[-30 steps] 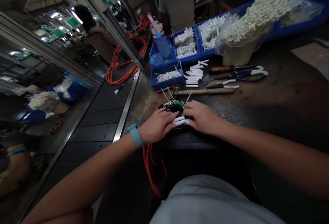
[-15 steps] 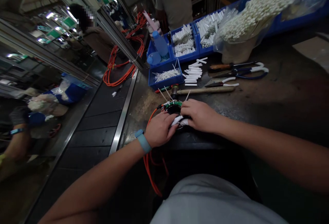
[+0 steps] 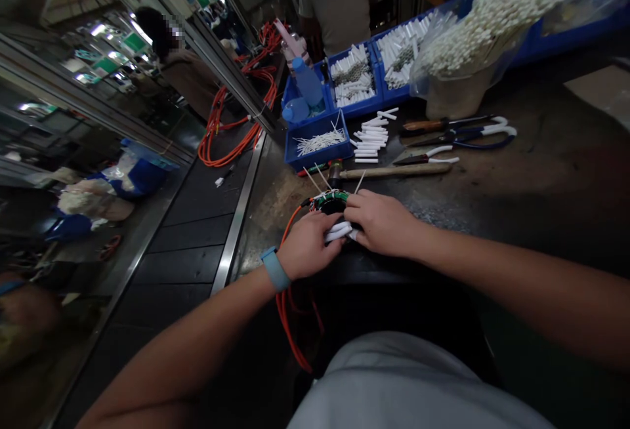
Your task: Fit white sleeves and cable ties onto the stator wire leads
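On the near edge of the workbench lies a dark ring with green edging and wires, like a motor stator (image 3: 337, 197), an orange cable joined at its left. Thin white sticks stand up from its rim. Beside its near left part, my left hand (image 3: 309, 245) is closed, with white sleeves (image 3: 337, 231) between thumb and fingers. My right hand (image 3: 377, 220) is closed over the ring's right side, its fingertips on the rim. Its thumb is by a white piece at the front. The hands hide much of the ring's near half.
A mallet (image 3: 394, 172) lies beyond the ring, with pliers (image 3: 427, 155) and scissors (image 3: 482, 139) behind it. Loose white tubes (image 3: 371, 139) lie beside a blue tray of sticks (image 3: 319, 157). A bag of cotton-tipped sticks (image 3: 487, 22) stands behind. Left runs a conveyor (image 3: 191, 235); co-workers are nearby.
The white sleeves by my left hand show more clearly, side by side. My right thumb has shifted a little. A co-worker's gloved hand at far left has dropped lower and is blurred.
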Tool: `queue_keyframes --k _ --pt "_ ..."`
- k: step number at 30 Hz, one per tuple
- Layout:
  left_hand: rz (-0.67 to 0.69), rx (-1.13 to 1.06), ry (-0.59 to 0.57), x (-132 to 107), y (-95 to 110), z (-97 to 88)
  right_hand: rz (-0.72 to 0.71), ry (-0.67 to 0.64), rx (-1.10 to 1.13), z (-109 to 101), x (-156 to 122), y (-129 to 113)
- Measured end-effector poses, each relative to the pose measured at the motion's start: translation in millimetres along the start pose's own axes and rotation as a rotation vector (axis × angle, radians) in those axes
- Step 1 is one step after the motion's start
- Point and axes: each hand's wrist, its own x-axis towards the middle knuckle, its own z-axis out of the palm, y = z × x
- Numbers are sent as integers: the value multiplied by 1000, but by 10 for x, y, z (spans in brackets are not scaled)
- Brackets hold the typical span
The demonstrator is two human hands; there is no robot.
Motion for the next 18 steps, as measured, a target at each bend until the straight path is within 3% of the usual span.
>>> queue_keyframes --k 6,10,13,18 --pt "-89 -46 -195 126 4 -171 -7 -175 -97 -149 137 -97" --pt "-116 41 -293 229 12 -245 -68 -154 -68 -134 61 -50" --pt "-88 99 -319 262 17 -266 -110 -153 26 -93 15 22" --pt "-19 66 -286 160 -46 -238 -58 -180 151 -37 122 111"
